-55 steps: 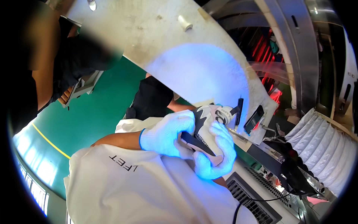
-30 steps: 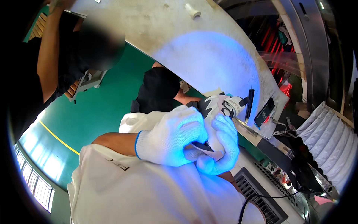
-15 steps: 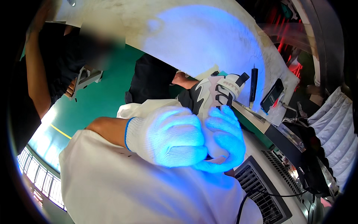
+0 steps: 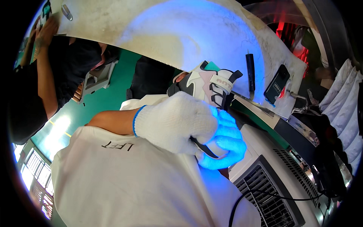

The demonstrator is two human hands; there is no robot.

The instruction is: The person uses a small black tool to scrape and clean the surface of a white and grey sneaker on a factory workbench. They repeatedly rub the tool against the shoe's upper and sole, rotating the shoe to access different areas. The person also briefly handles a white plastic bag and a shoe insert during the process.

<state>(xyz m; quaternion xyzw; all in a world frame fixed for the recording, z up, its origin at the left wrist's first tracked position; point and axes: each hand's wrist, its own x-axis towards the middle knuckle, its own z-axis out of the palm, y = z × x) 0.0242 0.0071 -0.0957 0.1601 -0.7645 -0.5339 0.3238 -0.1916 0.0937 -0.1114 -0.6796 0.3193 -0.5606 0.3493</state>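
A sneaker [image 4: 199, 86] in white, grey, pale pink and black is held in front of my body, with its strap end pointing toward the table. My left hand [image 4: 176, 123], in a white knit glove with a blue cuff edge, is closed on the sneaker's near part. Beside it, my right hand [image 4: 227, 142], gloved too and lit bright blue, has its fingers wrapped round the same near end. A dark curved edge of the sneaker shows between the two hands. The gloves hide the rest of that end.
Blue light falls on the pale table [image 4: 159, 43] ahead. A black slim tool with a pointed tip [image 4: 250, 72] and a dark phone [image 4: 277, 85] lie at its right. A grilled machine [image 4: 264, 185] with a cable stands at right; a co-worker's arm [image 4: 45, 75] is at left.
The sneaker and both hands have shifted slightly, and my left glove has left the blue light. A dark sneaker edge now shows between my hands. The co-worker's hands have come into view.
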